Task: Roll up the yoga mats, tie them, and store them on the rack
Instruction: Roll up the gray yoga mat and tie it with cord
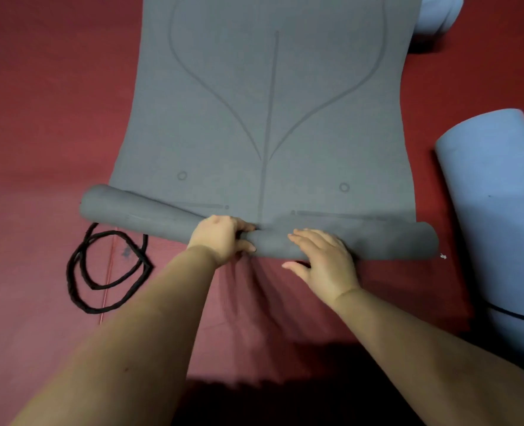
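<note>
Cord (pixel 107 269) lies left of the mat's rolled end (pixel 362 241); rolled mat (pixel 497 210) right.

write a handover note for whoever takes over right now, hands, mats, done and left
Left hand: grips the started roll near its middle, fingers curled over it.
Right hand: flat on the roll, fingers straight, pressing.
Grey mat: on the red floor, only the near end rolled; the roll is uneven, its left end further up the mat than its right. Most of the mat is flat.
Black cord: loose on the floor, left of the hands.
Blue mats: one rolled at right, with a dark line across its near end, another at top right.
Left: finish rolling, tie, store. No rack in view.
</note>
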`<action>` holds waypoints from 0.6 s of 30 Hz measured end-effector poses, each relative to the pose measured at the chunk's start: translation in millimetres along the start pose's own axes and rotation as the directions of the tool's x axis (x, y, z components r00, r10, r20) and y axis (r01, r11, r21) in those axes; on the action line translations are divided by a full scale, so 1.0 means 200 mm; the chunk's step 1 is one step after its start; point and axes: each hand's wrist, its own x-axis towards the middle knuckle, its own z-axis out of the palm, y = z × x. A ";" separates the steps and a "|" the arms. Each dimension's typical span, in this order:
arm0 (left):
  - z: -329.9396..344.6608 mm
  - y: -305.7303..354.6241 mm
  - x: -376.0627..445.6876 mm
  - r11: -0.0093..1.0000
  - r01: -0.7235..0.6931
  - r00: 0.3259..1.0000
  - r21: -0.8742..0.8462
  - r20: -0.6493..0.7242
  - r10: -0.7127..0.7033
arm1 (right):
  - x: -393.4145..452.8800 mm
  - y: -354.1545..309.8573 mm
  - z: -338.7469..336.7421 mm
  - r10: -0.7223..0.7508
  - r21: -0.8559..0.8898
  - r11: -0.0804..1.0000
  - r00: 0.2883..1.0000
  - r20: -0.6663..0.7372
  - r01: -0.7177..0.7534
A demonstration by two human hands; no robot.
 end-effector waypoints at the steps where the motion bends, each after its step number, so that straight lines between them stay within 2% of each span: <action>1: -0.01 0.00 0.02 1.000 -0.006 1.000 0.012 0.026 0.005 | 0.01 0.01 0.02 0.017 0.031 0.999 1.000 0.011 -0.017; 2: -0.02 0.00 0.03 0.997 -0.043 0.999 0.059 0.004 0.043 | 0.03 0.03 0.02 0.031 0.057 0.998 0.999 0.026 -0.032; 4: 0.06 -0.02 -0.01 0.959 -0.168 0.952 0.227 -0.214 0.218 | 0.10 0.05 -0.01 0.056 0.088 0.994 0.993 0.109 -0.065; 5: 0.11 -0.02 -0.05 0.951 -0.187 0.930 0.245 -0.267 0.251 | 0.15 0.05 -0.04 0.086 0.110 0.988 0.982 0.170 -0.106; 6: 0.16 -0.02 -0.09 0.947 -0.211 0.911 0.240 -0.303 0.280 | 0.20 0.07 -0.06 0.149 0.124 0.975 0.952 0.266 -0.187; 8: 0.22 -0.03 -0.09 0.954 -0.221 0.905 0.204 -0.321 0.278 | 0.28 0.11 -0.07 0.245 0.136 0.930 0.851 0.465 -0.341; 9: 0.22 -0.04 -0.07 0.961 -0.209 0.912 0.179 -0.319 0.258 | 0.30 0.11 -0.07 0.240 0.118 0.932 0.828 0.506 -0.342; 10: 0.19 -0.03 -0.04 0.967 -0.207 0.925 0.146 -0.292 0.242 | 0.30 0.10 -0.08 0.195 0.099 0.957 0.857 0.477 -0.273; 11: 0.15 -0.03 -0.02 0.975 -0.196 0.943 0.107 -0.252 0.218 | 0.28 0.09 -0.08 0.120 0.063 0.986 0.927 0.355 -0.152; 13: 0.07 -0.01 0.02 0.983 -0.176 0.968 0.049 -0.171 0.182 | 0.17 0.07 -0.04 0.030 0.008 0.999 0.982 0.187 -0.032; 16: 0.00 0.00 0.10 0.992 -0.125 0.985 0.015 -0.116 0.126 | 0.12 0.09 0.00 0.020 0.033 0.999 0.988 0.154 -0.026; 18: 0.00 0.00 0.08 0.982 -0.154 0.974 0.108 -0.149 0.170 | 0.21 0.10 -0.03 0.078 0.098 0.990 0.978 0.191 -0.098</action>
